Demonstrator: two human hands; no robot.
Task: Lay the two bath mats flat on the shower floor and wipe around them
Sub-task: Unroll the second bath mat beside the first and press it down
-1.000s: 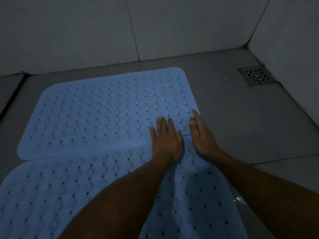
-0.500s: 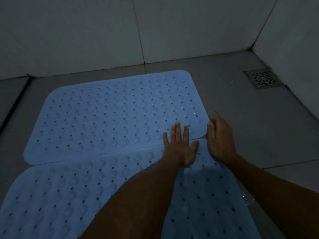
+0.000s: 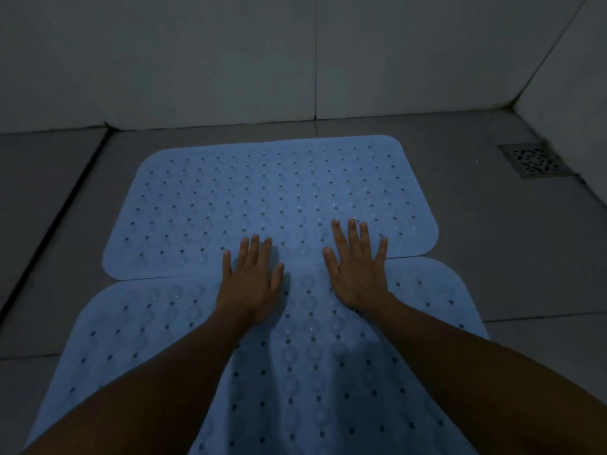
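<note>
Two light blue rubber bath mats with holes and suction bumps lie on the grey tiled shower floor. The far mat lies flat near the back wall. The near mat runs toward me, and its far edge meets the far mat's front edge. My left hand rests palm down with fingers spread across that seam. My right hand lies the same way just to its right. Neither hand holds anything. My forearms hide part of the near mat.
A square metal drain grate sits in the floor at the right, close to the side wall. The back wall stands just behind the far mat. A dark floor joint runs along the left.
Both hands have slid left from the mats' right end to the middle of the seam. The right hand now lies flat with fingers spread. The view has shifted, too.
</note>
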